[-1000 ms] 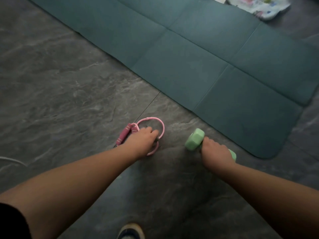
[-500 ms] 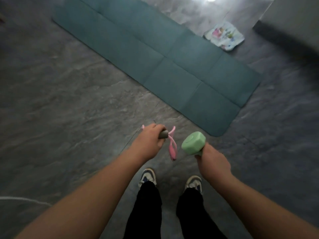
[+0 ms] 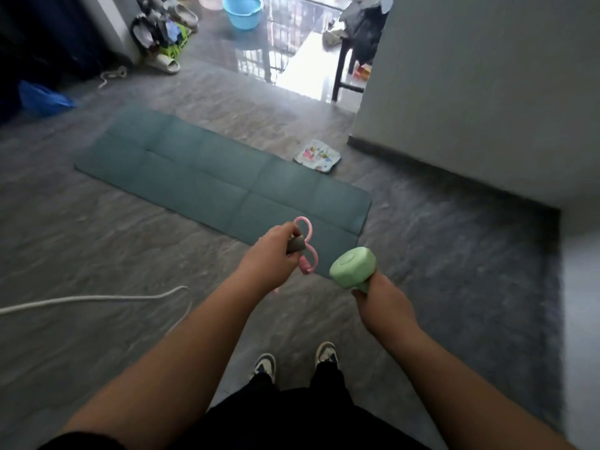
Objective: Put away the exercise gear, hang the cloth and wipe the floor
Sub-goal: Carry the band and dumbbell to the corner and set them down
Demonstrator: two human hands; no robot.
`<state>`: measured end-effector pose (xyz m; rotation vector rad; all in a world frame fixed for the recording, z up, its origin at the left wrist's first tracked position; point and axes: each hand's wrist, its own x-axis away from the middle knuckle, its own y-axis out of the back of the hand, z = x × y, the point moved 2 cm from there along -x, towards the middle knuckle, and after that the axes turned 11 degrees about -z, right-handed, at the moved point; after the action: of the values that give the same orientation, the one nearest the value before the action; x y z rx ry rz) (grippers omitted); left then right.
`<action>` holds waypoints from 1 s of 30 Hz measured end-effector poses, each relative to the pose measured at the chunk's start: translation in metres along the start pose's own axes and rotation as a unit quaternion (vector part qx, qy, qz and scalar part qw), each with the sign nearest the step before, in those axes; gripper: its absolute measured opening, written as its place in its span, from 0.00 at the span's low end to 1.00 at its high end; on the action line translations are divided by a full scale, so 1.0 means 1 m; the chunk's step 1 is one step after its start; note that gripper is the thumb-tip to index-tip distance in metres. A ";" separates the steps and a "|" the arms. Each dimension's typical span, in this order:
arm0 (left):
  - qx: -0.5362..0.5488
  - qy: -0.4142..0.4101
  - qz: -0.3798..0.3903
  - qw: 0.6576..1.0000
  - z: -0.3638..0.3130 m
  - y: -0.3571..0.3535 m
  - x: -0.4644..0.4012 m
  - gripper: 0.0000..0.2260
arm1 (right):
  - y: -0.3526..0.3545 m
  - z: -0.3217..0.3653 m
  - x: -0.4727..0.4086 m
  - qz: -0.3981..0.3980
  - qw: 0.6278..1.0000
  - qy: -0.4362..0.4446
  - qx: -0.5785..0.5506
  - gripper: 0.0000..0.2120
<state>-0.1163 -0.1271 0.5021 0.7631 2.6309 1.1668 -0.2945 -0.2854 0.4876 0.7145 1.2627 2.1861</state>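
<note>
Gripping a pink looped resistance band with a grey foam handle (image 3: pixel 303 245), my left hand (image 3: pixel 271 261) has its fingers curled round the handle, the pink loops sticking out just past the knuckles. My right hand (image 3: pixel 383 303) is wrapped round the grip of a pale green dumbbell (image 3: pixel 352 267), whose head stands up above the fist. Both are held off the grey stone-patterned floor (image 3: pixel 97 248). Beyond them a dark teal exercise mat (image 3: pixel 201 180) lies flat, with a patterned white cloth (image 3: pixel 317 155) just beside its far edge. Far back, a round blue plastic basin (image 3: pixel 243 9) stands; I cannot tell its contents.
</note>
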 end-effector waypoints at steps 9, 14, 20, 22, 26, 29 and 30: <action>0.011 -0.173 0.116 0.978 -0.085 -0.017 0.017 0.09 | 0.058 -0.030 0.090 -0.137 0.981 -0.137 -0.016 0.20; -0.023 -0.265 0.169 0.949 -0.154 -0.047 0.039 0.09 | 0.087 -0.076 0.152 -0.197 0.957 -0.212 -0.036 0.09; -0.045 -0.338 0.237 0.910 -0.243 -0.117 0.083 0.08 | 0.116 -0.165 0.213 -0.264 0.907 -0.318 -0.079 0.11; -0.044 -0.346 0.247 0.904 -0.277 -0.145 0.097 0.07 | 0.125 -0.197 0.228 -0.273 0.893 -0.341 -0.109 0.11; -0.079 -0.369 0.251 0.891 -0.338 -0.205 0.119 0.07 | 0.146 -0.264 0.251 -0.299 0.871 -0.371 -0.115 0.15; -0.081 -0.375 0.258 0.887 -0.376 -0.245 0.133 0.09 | 0.164 -0.309 0.263 -0.305 0.856 -0.403 -0.110 0.17; -0.078 -0.378 0.260 0.885 -0.386 -0.256 0.137 0.09 | 0.168 -0.323 0.264 -0.303 0.853 -0.408 -0.120 0.17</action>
<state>-0.4649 -0.4511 0.5862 1.5635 1.7103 0.8891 -0.7298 -0.3838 0.5467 0.8541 0.6168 1.2504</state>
